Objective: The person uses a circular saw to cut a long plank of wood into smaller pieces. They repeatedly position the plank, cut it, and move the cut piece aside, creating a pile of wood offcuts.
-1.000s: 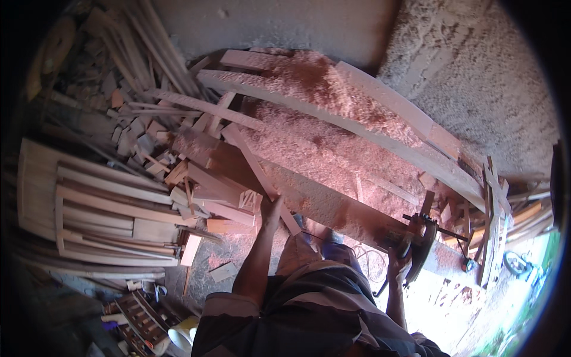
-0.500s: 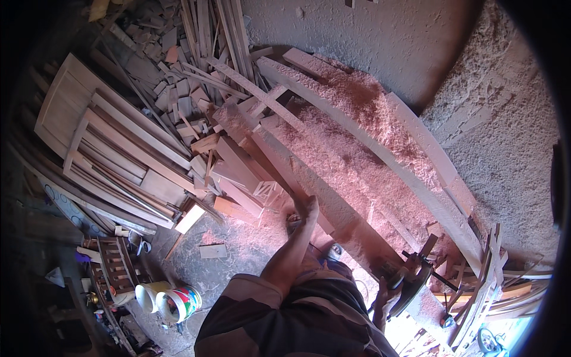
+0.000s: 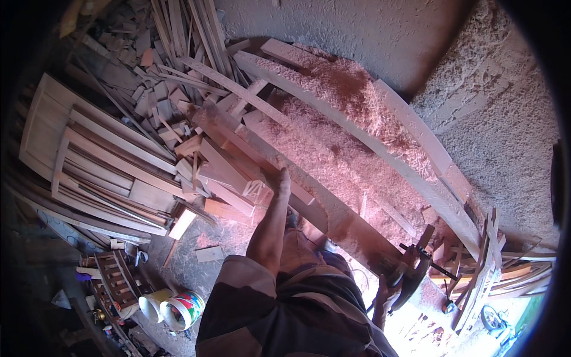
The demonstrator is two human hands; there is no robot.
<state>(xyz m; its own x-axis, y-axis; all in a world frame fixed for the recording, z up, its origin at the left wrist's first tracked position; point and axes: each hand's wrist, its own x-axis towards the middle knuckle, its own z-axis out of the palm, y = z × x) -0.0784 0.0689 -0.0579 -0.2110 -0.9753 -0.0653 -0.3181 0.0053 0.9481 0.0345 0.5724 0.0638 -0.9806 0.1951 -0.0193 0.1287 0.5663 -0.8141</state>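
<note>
A long, dust-covered wooden beam [image 3: 351, 229] runs diagonally from the far left down to the right in front of me. Along its near side lies a narrower wooden strip [image 3: 262, 156]. My left hand [image 3: 284, 180], arm stretched forward, is closed over this strip; its fingertips are partly hidden. My right hand [image 3: 388, 293], low on the right, grips a dark handheld power tool [image 3: 410, 275] with a black rod sticking out. The tool sits at the beam's near right end; its exact kind is hard to make out.
Pinkish shavings [image 3: 321, 134] are heaped beyond the beam, with a long board [image 3: 369, 140] across them. Offcuts [image 3: 160, 95] pile up at far left, near leaning door panels [image 3: 113, 160]. Two buckets [image 3: 181, 310] stand at lower left. Wood strips [image 3: 485, 268] lean at right.
My left hand has shifted up and to the left with the strip's end, while the whole view has also moved a little. My right hand stays on the power tool.
</note>
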